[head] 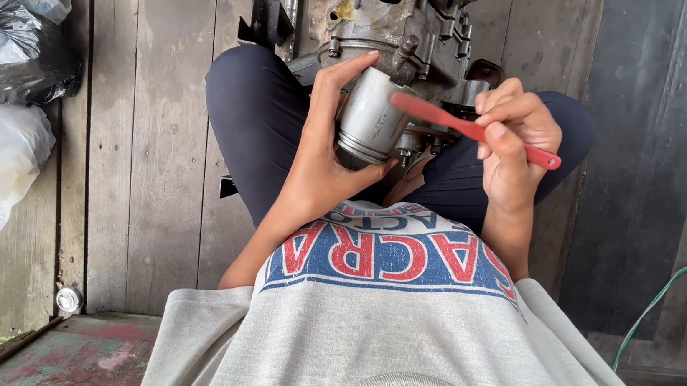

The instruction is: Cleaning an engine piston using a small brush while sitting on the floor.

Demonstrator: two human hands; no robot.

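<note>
My left hand (pixel 327 145) grips a grey metal piston (pixel 372 118), fingers wrapped over its top and thumb under its ringed end. My right hand (pixel 512 138) holds a red-handled brush (pixel 467 129) whose head rests against the piston's side. Both hands are raised over my lap, just in front of a dirty metal engine block (pixel 394 17) that sits between my knees on the wooden floor.
Dark trousers (pixel 254 117) cover my bent legs on grey floor planks (pixel 154 158). Black and white plastic bags (pixel 0 101) lie at the left. A small round metal cap (pixel 68 300) rests near a worn painted board (pixel 76 356). A green wire (pixel 671 283) runs at the right.
</note>
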